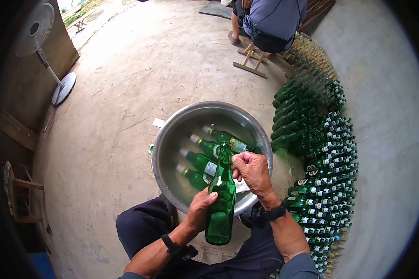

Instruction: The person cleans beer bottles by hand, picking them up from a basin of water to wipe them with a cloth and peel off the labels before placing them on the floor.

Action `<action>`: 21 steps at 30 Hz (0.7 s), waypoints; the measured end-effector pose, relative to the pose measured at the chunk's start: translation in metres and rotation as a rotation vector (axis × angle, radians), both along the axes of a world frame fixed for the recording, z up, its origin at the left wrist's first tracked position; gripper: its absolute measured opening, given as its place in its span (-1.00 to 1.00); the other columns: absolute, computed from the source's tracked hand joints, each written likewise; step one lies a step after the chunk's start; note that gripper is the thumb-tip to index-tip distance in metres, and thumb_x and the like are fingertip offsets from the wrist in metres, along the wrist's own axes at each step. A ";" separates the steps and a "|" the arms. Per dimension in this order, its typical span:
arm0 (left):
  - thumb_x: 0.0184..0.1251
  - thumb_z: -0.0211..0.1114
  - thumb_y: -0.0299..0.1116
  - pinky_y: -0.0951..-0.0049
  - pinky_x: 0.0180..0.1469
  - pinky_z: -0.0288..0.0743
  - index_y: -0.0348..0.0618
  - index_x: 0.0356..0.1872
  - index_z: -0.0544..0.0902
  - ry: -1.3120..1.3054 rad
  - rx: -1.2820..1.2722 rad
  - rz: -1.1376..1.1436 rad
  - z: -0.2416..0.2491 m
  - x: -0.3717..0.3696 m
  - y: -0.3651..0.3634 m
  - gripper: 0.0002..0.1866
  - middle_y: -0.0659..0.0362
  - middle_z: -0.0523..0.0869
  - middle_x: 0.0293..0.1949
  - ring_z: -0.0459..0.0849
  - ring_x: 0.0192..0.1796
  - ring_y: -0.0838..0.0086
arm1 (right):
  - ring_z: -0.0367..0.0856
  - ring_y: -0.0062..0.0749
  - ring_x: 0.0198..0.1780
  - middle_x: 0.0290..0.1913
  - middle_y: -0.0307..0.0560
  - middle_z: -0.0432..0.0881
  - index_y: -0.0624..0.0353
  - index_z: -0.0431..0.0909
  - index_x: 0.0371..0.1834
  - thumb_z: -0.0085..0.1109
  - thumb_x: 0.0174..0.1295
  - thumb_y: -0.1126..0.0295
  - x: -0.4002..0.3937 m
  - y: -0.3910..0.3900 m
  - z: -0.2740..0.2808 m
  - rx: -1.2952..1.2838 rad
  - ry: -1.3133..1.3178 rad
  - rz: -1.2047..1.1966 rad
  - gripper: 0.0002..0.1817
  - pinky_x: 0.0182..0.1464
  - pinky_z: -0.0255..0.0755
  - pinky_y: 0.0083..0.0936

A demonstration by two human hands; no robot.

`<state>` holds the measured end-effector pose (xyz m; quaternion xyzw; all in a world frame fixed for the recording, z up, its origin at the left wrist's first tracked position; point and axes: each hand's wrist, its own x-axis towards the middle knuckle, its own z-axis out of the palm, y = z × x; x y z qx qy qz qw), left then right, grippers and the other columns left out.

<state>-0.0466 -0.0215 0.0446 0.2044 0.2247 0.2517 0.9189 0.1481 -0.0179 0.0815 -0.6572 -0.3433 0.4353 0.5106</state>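
Note:
A green glass bottle (220,204) with no label on the side facing me is tilted over the near rim of a metal basin (160,139). My left hand (201,207) is closed around its body, thumb on the glass. Beside the bottle's neck, my right hand (253,172) is closed in a pinch; what lies between the fingertips, if anything, is too small to make out. Cloudy water fills the basin, and several labelled green bottles (201,161) lie in it. Something white (241,186) shows under my right hand, partly hidden.
Rows of green bottles (330,162) stand along the wall on the right. Ahead, a person (277,23) sits on a low wooden stool (253,60). A standing fan (63,88) and a wooden chair (28,183) are at the left. A white scrap (158,122) lies beside the basin.

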 end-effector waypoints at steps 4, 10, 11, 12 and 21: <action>0.40 0.22 -0.08 0.38 -0.03 0.62 -0.27 0.21 0.51 -0.023 -0.106 0.013 -0.010 -0.003 -0.002 -0.48 0.13 0.69 -0.08 0.70 -0.11 0.44 | 0.63 -0.68 -0.53 -0.49 -0.22 0.67 0.35 0.66 -0.32 0.21 0.40 0.45 -0.003 0.000 0.002 0.002 0.014 0.013 -0.82 -0.53 0.48 -0.73; 0.41 0.17 -0.08 0.32 -0.02 0.65 -0.25 0.20 0.52 -0.074 -0.253 -0.021 -0.016 -0.005 -0.002 -0.50 0.09 0.70 -0.04 0.73 -0.12 0.35 | 0.64 -0.67 -0.45 -0.40 -0.21 0.70 0.38 0.67 -0.17 0.27 0.37 0.46 -0.006 -0.001 0.007 0.030 0.032 0.035 -0.84 -0.44 0.52 -0.72; 0.40 0.18 -0.08 0.33 -0.03 0.65 -0.25 0.19 0.52 -0.076 -0.255 -0.017 -0.013 -0.005 -0.002 -0.49 0.09 0.70 -0.05 0.73 -0.13 0.37 | 0.64 -0.67 -0.45 -0.40 -0.21 0.70 0.38 0.67 -0.17 0.27 0.37 0.46 -0.008 -0.001 0.008 0.029 0.032 0.037 -0.84 -0.44 0.52 -0.72; 0.38 0.19 -0.08 0.34 -0.04 0.65 -0.25 0.19 0.52 -0.078 -0.256 -0.013 -0.012 -0.005 -0.001 -0.49 0.09 0.70 -0.06 0.73 -0.14 0.38 | 0.64 -0.68 -0.45 -0.39 -0.22 0.70 0.37 0.67 -0.15 0.30 0.35 0.47 -0.009 -0.002 0.008 0.056 0.015 0.051 -0.85 -0.42 0.52 -0.72; 0.31 0.25 -0.04 0.39 -0.08 0.64 -0.26 0.20 0.49 -0.017 -0.177 -0.028 -0.010 -0.006 -0.002 -0.43 0.11 0.68 -0.10 0.70 -0.16 0.43 | 0.57 -0.73 -0.49 -0.48 -0.29 0.66 0.31 0.68 -0.27 0.31 0.35 0.48 -0.015 -0.003 0.007 0.058 -0.052 0.022 -0.90 -0.43 0.46 -0.72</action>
